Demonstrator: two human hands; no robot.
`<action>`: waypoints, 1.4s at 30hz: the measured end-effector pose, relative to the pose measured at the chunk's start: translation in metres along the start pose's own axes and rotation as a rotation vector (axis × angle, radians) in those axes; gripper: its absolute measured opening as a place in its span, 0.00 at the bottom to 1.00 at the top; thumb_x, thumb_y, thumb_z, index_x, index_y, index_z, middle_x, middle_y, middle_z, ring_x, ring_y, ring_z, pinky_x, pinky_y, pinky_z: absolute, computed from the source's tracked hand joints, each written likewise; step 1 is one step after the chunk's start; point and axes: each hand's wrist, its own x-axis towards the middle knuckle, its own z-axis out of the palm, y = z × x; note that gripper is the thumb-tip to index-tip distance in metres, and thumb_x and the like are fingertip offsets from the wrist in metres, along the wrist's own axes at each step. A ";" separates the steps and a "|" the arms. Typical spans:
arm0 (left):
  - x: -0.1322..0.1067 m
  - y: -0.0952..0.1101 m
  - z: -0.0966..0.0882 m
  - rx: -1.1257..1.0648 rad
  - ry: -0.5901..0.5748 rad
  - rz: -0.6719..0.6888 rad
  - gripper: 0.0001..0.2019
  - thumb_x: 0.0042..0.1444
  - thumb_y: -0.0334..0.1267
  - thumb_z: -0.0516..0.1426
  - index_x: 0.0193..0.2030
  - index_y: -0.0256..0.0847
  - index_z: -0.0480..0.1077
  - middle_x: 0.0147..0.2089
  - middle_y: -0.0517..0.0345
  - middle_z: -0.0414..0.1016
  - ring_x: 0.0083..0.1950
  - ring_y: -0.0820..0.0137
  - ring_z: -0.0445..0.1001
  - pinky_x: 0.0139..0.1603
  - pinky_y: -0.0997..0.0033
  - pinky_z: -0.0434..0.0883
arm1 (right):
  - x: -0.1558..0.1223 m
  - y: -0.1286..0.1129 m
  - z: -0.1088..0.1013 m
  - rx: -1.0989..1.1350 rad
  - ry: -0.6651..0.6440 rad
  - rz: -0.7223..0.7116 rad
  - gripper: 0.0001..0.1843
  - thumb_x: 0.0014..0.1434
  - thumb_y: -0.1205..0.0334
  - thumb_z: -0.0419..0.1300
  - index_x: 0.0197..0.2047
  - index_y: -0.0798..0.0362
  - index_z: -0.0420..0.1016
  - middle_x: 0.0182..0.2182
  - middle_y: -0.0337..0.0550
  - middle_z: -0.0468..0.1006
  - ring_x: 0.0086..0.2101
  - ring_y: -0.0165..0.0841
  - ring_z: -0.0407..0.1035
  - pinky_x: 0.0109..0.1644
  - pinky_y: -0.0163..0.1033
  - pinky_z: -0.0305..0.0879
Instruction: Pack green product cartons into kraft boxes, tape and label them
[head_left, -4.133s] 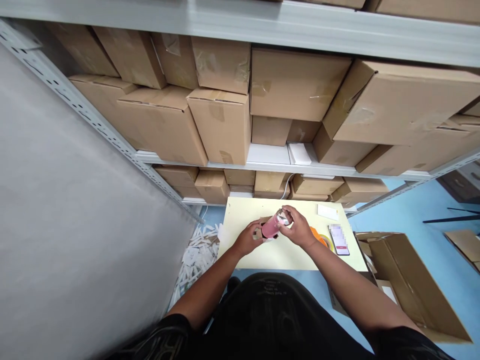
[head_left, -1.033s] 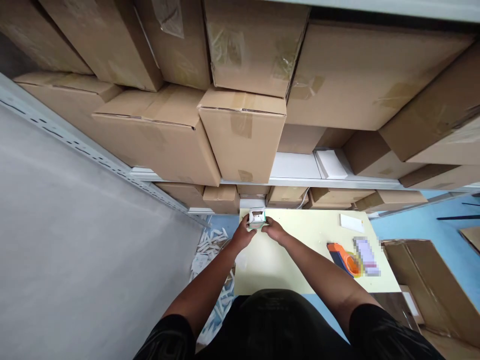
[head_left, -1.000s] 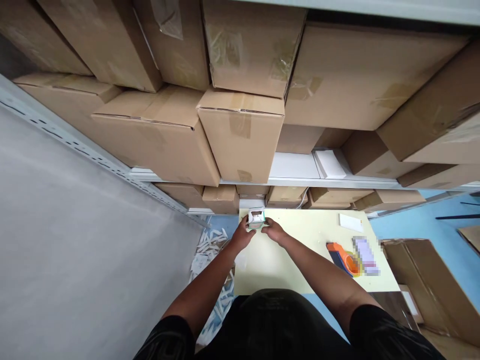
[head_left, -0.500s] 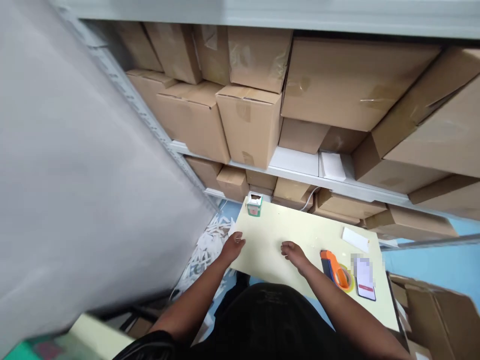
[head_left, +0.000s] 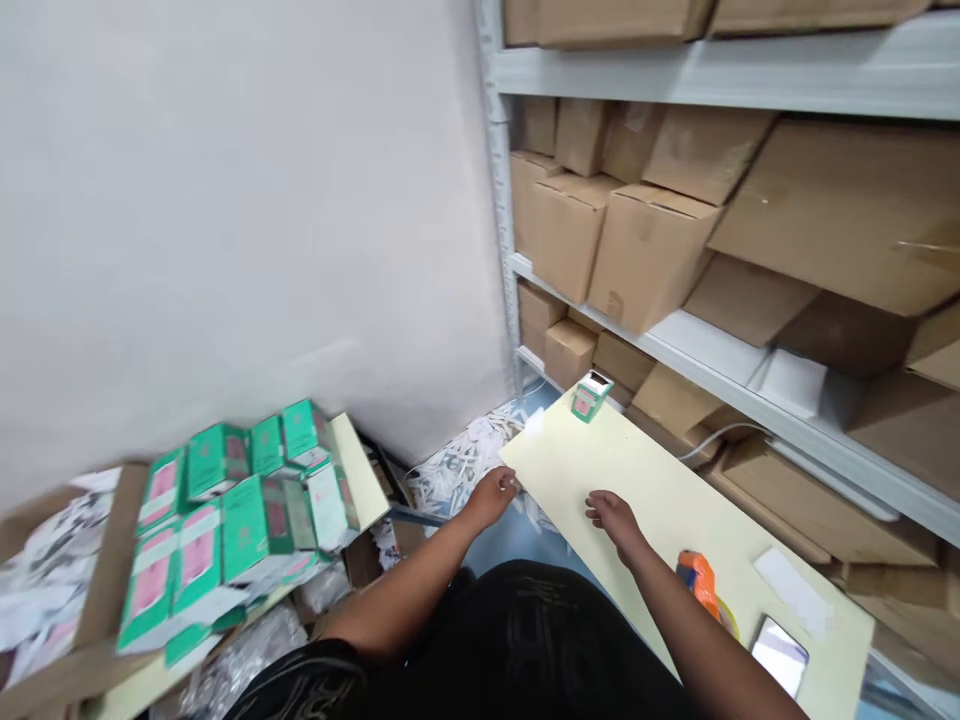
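Note:
My left hand (head_left: 493, 497) hovers by the near left edge of a pale yellow table (head_left: 637, 480), its fingers loosely curled with a small gap at the thumb and nothing visible in them. Above the tabletop, my right hand (head_left: 611, 515) has its fingers bent and slightly apart, with nothing in it. A small green and white box (head_left: 591, 396), its top open, stands at the table's far left corner. To the right of my right hand lies an orange tape dispenser (head_left: 699, 580), partly hidden by my forearm. A phone (head_left: 780, 655) rests beyond it.
Several green boxes with pink panels (head_left: 244, 530) stand on another pale surface at left. Beside them is a carton of paper scraps (head_left: 45, 570). White shredded paper (head_left: 465, 460) covers the floor between the tables. Shelves of cardboard boxes (head_left: 652, 250) line the back; a white slip (head_left: 793, 590) lies on the table.
The view has swung left, bringing the green boxes and the scrap carton into sight. Both hands stay near the table, still without anything visible in them.

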 end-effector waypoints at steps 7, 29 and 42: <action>-0.067 -0.039 -0.059 -0.024 0.095 0.001 0.12 0.56 0.41 0.59 0.47 0.43 0.76 0.46 0.55 0.82 0.48 0.62 0.79 0.53 0.61 0.74 | -0.002 -0.019 0.076 -0.115 -0.155 -0.084 0.20 0.51 0.49 0.63 0.43 0.51 0.79 0.42 0.49 0.85 0.39 0.41 0.81 0.41 0.42 0.75; -0.156 -0.139 -0.212 -0.105 -0.001 0.009 0.13 0.55 0.44 0.59 0.45 0.42 0.75 0.46 0.52 0.82 0.48 0.61 0.80 0.53 0.62 0.75 | -0.084 -0.022 0.251 -0.340 -0.058 -0.305 0.20 0.53 0.48 0.59 0.44 0.51 0.80 0.33 0.43 0.83 0.36 0.42 0.77 0.40 0.42 0.70; -0.061 -0.047 -0.060 0.052 -0.471 0.114 0.14 0.55 0.46 0.59 0.45 0.41 0.75 0.45 0.52 0.82 0.49 0.60 0.80 0.53 0.65 0.73 | -0.123 0.072 -0.009 -0.582 0.626 -0.020 0.16 0.59 0.51 0.56 0.42 0.51 0.77 0.34 0.46 0.80 0.37 0.42 0.75 0.40 0.42 0.63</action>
